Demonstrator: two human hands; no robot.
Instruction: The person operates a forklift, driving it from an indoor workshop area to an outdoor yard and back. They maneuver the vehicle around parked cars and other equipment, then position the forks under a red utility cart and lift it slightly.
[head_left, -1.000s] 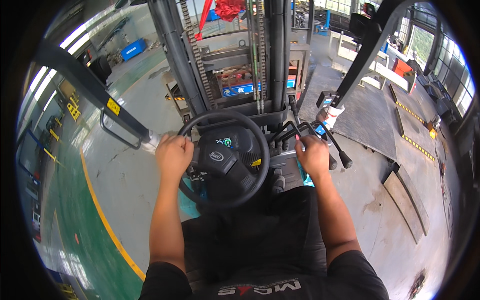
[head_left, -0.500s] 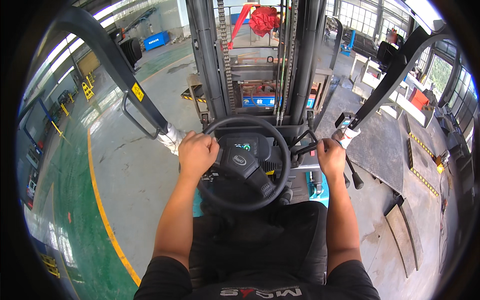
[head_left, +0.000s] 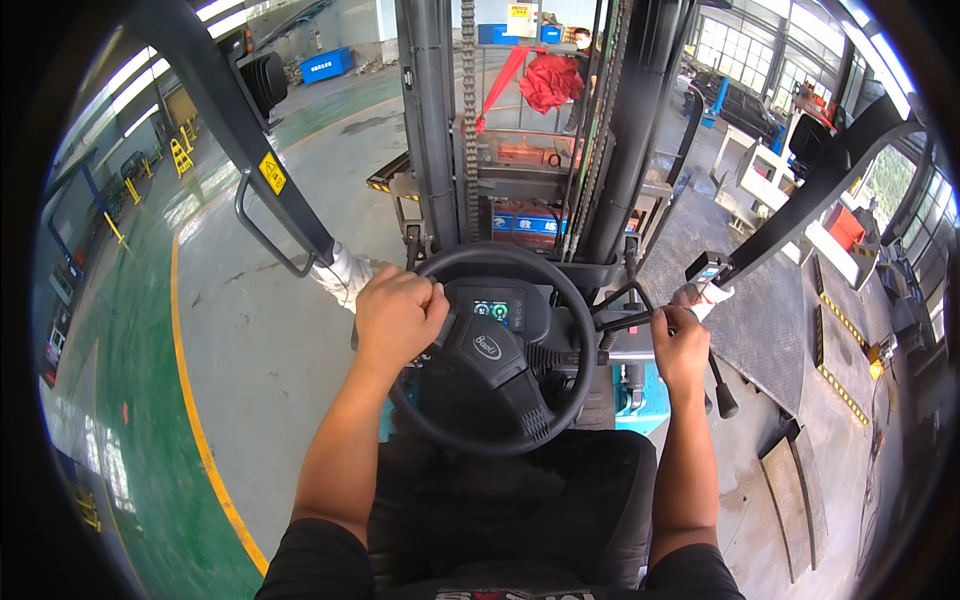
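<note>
In the head view, the steering wheel [head_left: 490,350] stands in front of the seated person, just beyond the lap. The left hand [head_left: 400,312] is curled closed around its upper left rim, knuckles up. To the right of the wheel, the right hand [head_left: 682,345] is bent into a loose fist over the end of a black control lever [head_left: 628,321]; the palm covers the grip. A second lever with a black knob [head_left: 727,402] sticks out just right of that hand, farther from the wheel. Within the wheel's upper arc shows a lit instrument display [head_left: 495,308].

Straight beyond the wheel rises the forklift mast [head_left: 432,130], with a lift chain [head_left: 469,120] running up beside its left column. Between the columns, a crumpled red cloth [head_left: 552,83] hangs above a blue panel [head_left: 528,223].

Far beyond the wheel, to its left, a blue bin [head_left: 327,66] sits on the floor; its inside is too distant to make out, though it may hold scrap, since grey debris shows around it. Left of the wheel, the front pillar carries a yellow warning label [head_left: 272,174]. Right of the wheel and nearer the person, two narrow ramp plates [head_left: 790,500] lie on the floor.
</note>
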